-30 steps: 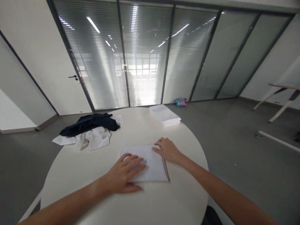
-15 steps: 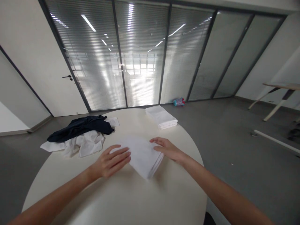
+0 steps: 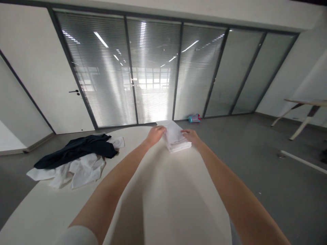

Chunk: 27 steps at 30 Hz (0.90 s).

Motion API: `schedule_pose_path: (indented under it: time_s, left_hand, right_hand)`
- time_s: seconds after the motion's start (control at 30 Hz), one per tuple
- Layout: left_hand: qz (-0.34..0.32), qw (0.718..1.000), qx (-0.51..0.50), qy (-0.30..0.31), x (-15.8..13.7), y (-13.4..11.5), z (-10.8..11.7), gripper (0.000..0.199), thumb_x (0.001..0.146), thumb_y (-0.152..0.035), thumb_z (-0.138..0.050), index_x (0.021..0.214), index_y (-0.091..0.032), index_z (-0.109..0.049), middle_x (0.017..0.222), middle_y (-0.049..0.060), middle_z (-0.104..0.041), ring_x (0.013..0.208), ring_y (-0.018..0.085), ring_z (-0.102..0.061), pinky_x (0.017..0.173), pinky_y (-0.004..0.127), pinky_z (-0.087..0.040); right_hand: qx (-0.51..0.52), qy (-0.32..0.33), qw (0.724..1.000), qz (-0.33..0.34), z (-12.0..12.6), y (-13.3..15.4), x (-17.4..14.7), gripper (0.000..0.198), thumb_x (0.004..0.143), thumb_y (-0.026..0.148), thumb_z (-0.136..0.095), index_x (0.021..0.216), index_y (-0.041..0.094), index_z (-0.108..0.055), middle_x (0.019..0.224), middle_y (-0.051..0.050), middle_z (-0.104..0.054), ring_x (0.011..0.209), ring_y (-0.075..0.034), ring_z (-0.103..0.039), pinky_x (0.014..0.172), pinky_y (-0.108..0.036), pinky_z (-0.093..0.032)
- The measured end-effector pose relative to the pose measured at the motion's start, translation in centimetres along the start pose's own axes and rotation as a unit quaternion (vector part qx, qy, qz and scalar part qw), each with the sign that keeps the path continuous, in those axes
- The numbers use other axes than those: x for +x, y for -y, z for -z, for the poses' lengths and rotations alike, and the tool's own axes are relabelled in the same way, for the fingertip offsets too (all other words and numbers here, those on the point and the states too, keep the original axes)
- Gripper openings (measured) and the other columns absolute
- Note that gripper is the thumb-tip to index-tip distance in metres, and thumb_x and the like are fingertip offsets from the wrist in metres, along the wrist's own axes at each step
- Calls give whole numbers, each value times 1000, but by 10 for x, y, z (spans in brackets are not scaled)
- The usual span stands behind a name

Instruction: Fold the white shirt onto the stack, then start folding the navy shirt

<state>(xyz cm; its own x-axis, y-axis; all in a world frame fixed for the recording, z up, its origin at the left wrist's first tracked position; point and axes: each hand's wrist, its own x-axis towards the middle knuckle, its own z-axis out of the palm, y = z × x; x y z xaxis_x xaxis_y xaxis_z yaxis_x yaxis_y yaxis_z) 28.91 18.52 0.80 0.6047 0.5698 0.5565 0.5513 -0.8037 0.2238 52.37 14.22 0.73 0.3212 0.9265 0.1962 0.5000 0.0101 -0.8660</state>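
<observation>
A folded white cloth (image 3: 174,132) lies on top of the white folded stack (image 3: 180,147) near the far edge of the round table. My left hand (image 3: 155,135) grips its left side, the fingers curled over the edge. On the right side, my right hand (image 3: 191,136) pinches the same cloth. Both arms stretch far forward across the tabletop. Where the cloth ends and the stack below begins is hard to make out.
The round white table (image 3: 168,200) carries a rumpled heap at the left: a dark navy garment (image 3: 76,149) over crumpled white cloth (image 3: 83,168). A striped blue-and-red bin (image 3: 194,118) lies on the floor by the glass partition. Another table (image 3: 306,102) stands far right.
Both hands have moved forward and carried the folded white cloth from the middle of the table onto the stack. The heap at the left is unchanged, though the camera has shifted.
</observation>
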Motion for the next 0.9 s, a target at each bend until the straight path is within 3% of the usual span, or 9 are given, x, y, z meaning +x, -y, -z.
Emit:
schedule_pose_path:
  time_s: [0.07,0.17,0.3,0.43,0.57,0.67,0.73,0.8,0.9]
  left_hand:
    - [2,999,-10,34,-14,3,-23,32,87,-3,-46,102,-19,-70,123,8,-69,119,22,-62,103,36,-47]
    - [52,998,-41,-10,-29,1,-45,34,93,-10,-42,114,-19,-67,139,9,-60,134,21,-51,114,37,-39]
    - [282,938,-175,-100,-25,-11,-70,51,103,-37,-31,151,-19,-33,164,10,-23,152,21,-19,123,41,-22]
    - [365,900,-233,-48,-17,-27,-98,72,102,-51,-30,158,-16,0,166,15,-5,153,22,-8,124,38,-18]
    - [365,897,-247,-26,-19,-35,-110,86,99,-54,-38,158,-12,8,166,17,8,153,24,2,124,35,-11]
    - [355,895,-270,9,-18,-31,-99,89,98,-51,-41,157,-8,9,165,18,14,153,24,7,124,34,-9]
    - [345,894,-285,36,-20,-23,-80,87,97,-50,-45,157,-7,0,165,20,5,154,25,1,123,36,-15]
    - [330,894,-298,59,-30,-12,-54,75,97,-52,-44,154,-9,-22,161,22,-24,150,29,-24,118,40,-29]
    - [305,893,-314,102,-67,6,-4,58,94,-57,-47,129,-13,-57,125,18,-66,114,28,-64,97,41,-50]
  right_hand:
    - [-38,12,999,-7,-3,-15,0,25,70,26,-65,91,15,-74,65,-1,-63,54,-15,-56,55,-30,-51]
    - [-93,3,996,4,-6,-20,2,24,74,22,-64,96,19,-75,92,-8,-72,84,-25,-67,81,-40,-54]
    - [-202,-5,977,72,-13,-8,8,41,92,31,-51,131,24,-62,146,-10,-52,129,-32,-51,108,-47,-40]
    - [-318,92,937,109,-25,-8,5,47,100,37,-36,144,26,-49,150,-11,-48,126,-30,-55,106,-47,-42]
    - [-339,96,929,115,-29,-14,-3,47,101,35,-34,146,25,-46,150,-13,-47,123,-31,-58,104,-48,-43]
    - [-349,93,925,119,-27,-11,-7,47,101,34,-34,145,25,-45,150,-14,-47,120,-32,-59,100,-48,-45]
    - [-354,68,925,120,-26,-5,-12,43,100,32,-36,139,21,-52,142,-15,-54,119,-33,-58,99,-50,-45]
    - [-343,-15,927,148,-28,5,-20,38,98,29,-40,128,16,-60,132,-17,-61,123,-35,-54,101,-51,-42]
    - [-268,-124,918,266,-42,24,-39,35,94,21,-44,123,12,-62,127,-17,-62,123,-32,-51,104,-46,-40]
